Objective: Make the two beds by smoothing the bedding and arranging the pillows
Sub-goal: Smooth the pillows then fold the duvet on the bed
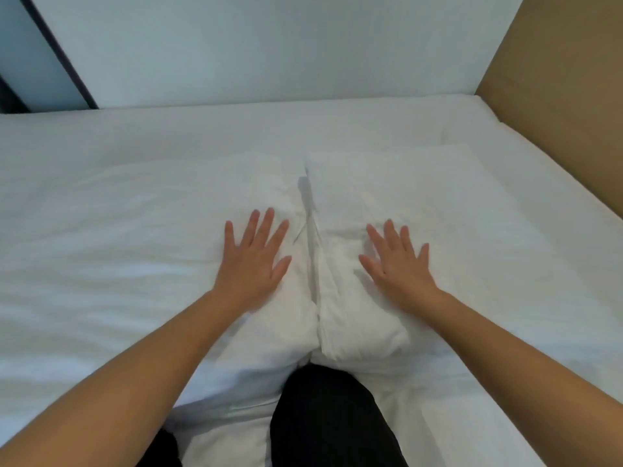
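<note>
The fingers [267, 227] of the left hand [251, 264] are straight and spread, pressed palm-down on the left pillow [151, 230], and the right hand [399, 269] lies the same way, fanned and gripping nothing, on the right pillow [448, 210], both forearms reaching forward. Two hands, two white pillows: the pillows touch side by side along a crease between the hands. They lie on the white bed [101, 136], a brown panel [556, 79] along its right side and a dark-trousered knee [330, 416] at the near edge.
</note>
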Demonstrator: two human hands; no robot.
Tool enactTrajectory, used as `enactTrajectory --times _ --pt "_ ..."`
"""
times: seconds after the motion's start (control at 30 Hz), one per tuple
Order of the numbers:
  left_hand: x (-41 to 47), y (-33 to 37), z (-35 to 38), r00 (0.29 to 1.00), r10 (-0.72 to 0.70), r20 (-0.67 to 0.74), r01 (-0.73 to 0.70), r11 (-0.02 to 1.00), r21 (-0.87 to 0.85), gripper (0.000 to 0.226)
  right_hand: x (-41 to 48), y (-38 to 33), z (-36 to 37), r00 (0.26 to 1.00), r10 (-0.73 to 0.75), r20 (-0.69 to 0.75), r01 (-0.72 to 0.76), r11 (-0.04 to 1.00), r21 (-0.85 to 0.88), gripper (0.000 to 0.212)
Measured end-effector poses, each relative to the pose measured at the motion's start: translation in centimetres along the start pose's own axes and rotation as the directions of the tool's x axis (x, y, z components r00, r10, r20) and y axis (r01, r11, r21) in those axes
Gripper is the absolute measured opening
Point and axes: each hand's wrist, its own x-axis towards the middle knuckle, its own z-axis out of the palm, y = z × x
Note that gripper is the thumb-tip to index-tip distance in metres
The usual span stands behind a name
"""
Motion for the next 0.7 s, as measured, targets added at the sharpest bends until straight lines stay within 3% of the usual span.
enactTrajectory --times 0.13,0.23,0.37,0.53,0.63,0.7 --pt "-2.6 -8.9 -1.4 0.96 -0.277 -0.045 0.277 0.961 -0.004 0.064 2.6 -13.2 1.8 0.946 -0.318 -0.068 0.318 0.948 0.003 0.066" --pt "-6.7 -15.5 -0.2 0.88 -0.474 0.001 0.474 0.88 -0.016 0.063 3.7 -22.0 3.8 0.89 -0.443 -0.106 0.441 0.896 -0.046 0.067" --pt "-12.6 -23.2 1.8 0.709 -0.697 0.102 0.704 0.708 -0.052 0.065 5.1 -28.9 5.8 0.876 -0.479 -0.051 0.47 0.873 -0.13 0.068" --pt "-14.6 -28.6 2.9 0.592 -0.791 0.154 0.804 0.593 -0.041 0.066 6.4 -35.3 8.3 0.853 -0.521 0.022 0.509 0.824 -0.251 0.07" --pt "-14.6 -31.0 2.8 0.504 -0.854 0.132 0.862 0.486 -0.144 0.071 6.6 -35.9 9.8 0.891 -0.452 -0.039 0.421 0.856 -0.301 0.067" --pt "-15.3 -33.3 2.8 0.426 -0.872 0.241 0.884 0.345 -0.317 0.081 6.8 -35.6 9.7 0.938 -0.33 -0.108 0.293 0.918 -0.267 0.067"
